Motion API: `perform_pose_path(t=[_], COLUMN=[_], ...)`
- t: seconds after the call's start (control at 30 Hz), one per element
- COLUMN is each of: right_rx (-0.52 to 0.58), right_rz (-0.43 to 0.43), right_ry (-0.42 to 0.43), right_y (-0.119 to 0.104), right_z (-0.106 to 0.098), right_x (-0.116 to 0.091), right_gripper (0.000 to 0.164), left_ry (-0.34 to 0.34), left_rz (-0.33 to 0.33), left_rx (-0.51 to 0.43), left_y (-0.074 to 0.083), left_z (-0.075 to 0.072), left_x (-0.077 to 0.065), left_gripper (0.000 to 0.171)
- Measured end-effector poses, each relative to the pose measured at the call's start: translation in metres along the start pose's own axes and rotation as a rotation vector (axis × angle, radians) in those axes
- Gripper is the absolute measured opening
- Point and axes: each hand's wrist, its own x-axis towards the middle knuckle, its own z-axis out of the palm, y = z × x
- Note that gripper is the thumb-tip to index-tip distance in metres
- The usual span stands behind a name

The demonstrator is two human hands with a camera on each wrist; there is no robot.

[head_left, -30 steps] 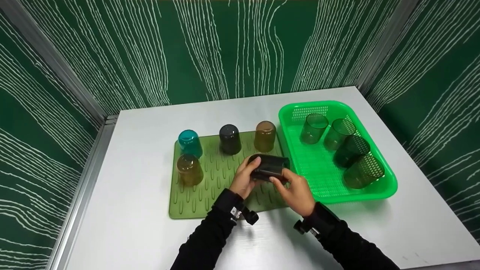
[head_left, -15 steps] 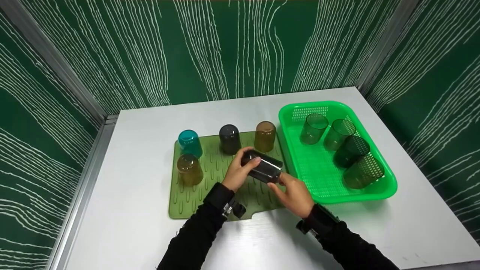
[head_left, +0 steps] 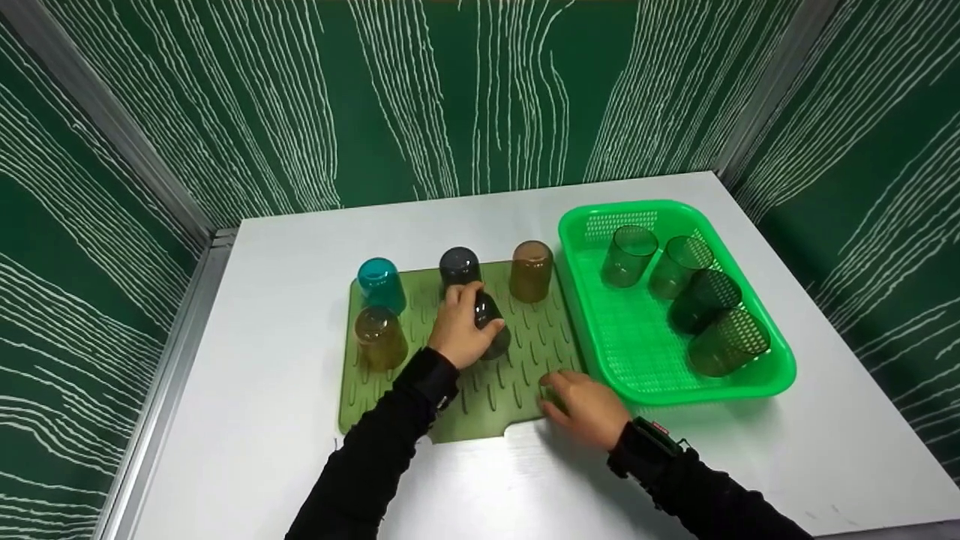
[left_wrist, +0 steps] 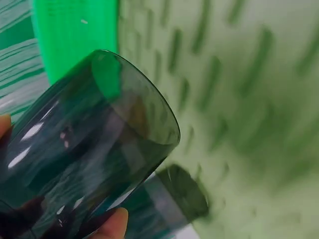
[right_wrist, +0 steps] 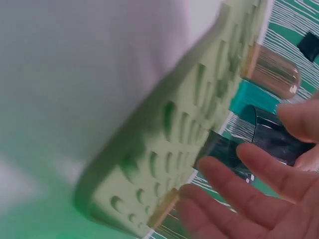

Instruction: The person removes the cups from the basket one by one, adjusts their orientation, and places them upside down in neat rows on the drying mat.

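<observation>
My left hand (head_left: 459,330) grips a dark grey drinking glass (head_left: 493,341), bottom up, over the green drying mat (head_left: 450,420). In the left wrist view the glass (left_wrist: 75,149) has its open rim turned toward the mat; the right wrist view shows a gap between them. Close behind it stands another dark glass (head_left: 459,262), upside down and partly covered by the left fingers. My right hand (head_left: 589,409) holds nothing, its fingers apart over the mat's front right corner. A teal glass (head_left: 381,285), an amber glass (head_left: 380,337) and a brown glass (head_left: 532,271) stand upside down on the mat.
To the right of the mat sits a green plastic basket (head_left: 626,337). Several tinted glasses (head_left: 694,296) stand or lean in it along its back and right side. The white table (head_left: 262,375) meets green, white-lined walls at its back and sides.
Both hands were on the dark glass; the right has let go and moved slightly down. My left hand has turned the glass from lying sideways to bottom up, bringing it left over the mat.
</observation>
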Motion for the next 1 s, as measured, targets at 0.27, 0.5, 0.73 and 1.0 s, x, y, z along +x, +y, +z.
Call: perform_pose_path(t=[0.27, 0.5, 0.73, 1.0], right_rx=[-0.027, -0.053, -0.088, -0.098], right_rz=[0.035, 0.072, 0.054, 0.008], right_ry=[-0.214, -0.307, -0.319, -0.373], right_y=[0.006, 0.011, 0.012, 0.010], right_z=[0.003, 0.007, 0.008, 0.003], right_x=[-0.011, -0.015, -0.016, -0.022], right_gripper=[0.057, 0.064, 0.069, 0.079], left_ry=[-0.031, -0.053, -0.036, -0.009], left_rz=[0.028, 0.023, 0.017, 0.049], left_rx=[0.105, 0.138, 0.146, 0.172], left_y=[-0.011, -0.022, -0.028, -0.032], left_z=[-0.001, 0.002, 0.009, 0.017], left_x=[0.011, 0.018, 0.017, 0.013], left_gripper=[0.066, 0.066, 0.065, 0.065])
